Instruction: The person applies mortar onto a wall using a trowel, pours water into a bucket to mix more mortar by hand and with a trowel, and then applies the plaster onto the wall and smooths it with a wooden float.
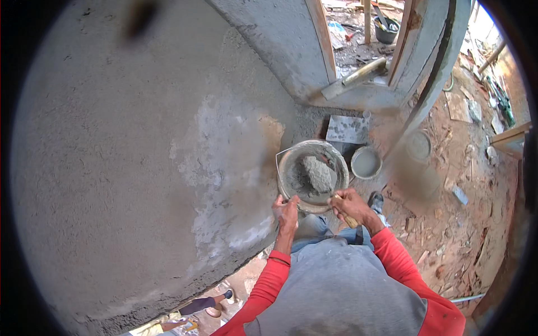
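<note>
A round bucket [284, 176] with a mortar-crusted rim and a wire handle stands in front of my body, against the plastered wall [140, 157]. My left hand [286, 213] is closed on its near left rim. Above the near right rim, my right hand [353, 206] is wrapped round the light wooden handle of a trowel. The trowel's blade seems to lie in the bucket, hidden under a lump of wet grey mortar [319, 174]. More mortar lines the bucket's inside.
Just right of the bucket is a smaller container [366, 162] of greyish liquid. A mortar-spotted board [345, 129] lies beyond it. Debris covers the dirt floor [448, 235] at right. Another person's leg [207, 304] shows at lower left. A dark bucket [386, 31] stands beyond the opening.
</note>
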`<action>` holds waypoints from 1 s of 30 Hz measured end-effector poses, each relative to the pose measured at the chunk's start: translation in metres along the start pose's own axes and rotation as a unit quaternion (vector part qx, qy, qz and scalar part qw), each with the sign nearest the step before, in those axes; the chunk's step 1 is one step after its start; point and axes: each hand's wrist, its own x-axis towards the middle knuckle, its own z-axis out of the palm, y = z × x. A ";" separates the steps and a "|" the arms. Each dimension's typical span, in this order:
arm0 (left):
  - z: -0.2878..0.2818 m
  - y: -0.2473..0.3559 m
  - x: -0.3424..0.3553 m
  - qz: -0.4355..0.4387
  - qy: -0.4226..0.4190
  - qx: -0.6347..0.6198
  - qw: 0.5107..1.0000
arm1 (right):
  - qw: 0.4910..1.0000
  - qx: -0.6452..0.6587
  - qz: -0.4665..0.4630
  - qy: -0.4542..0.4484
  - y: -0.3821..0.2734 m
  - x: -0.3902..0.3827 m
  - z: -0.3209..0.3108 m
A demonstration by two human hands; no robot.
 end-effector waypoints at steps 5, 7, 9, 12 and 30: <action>-0.040 -0.012 0.029 -0.064 0.041 0.003 0.997 | 0.987 0.158 -0.024 -0.024 -0.007 0.047 0.013; -0.064 -0.024 0.038 -0.086 0.053 0.029 0.994 | 0.974 0.220 -0.037 -0.041 -0.008 0.078 0.005; -0.090 -0.038 0.043 -0.118 0.085 0.048 0.988 | 0.961 0.259 -0.093 -0.010 -0.013 0.110 -0.012; -0.138 -0.055 0.049 -0.138 0.100 0.062 0.983 | 0.948 0.241 -0.199 0.053 -0.039 0.149 -0.040; -0.231 -0.077 0.004 -0.172 0.172 0.055 0.968 | 0.883 -0.176 -0.296 0.320 -0.236 0.370 0.098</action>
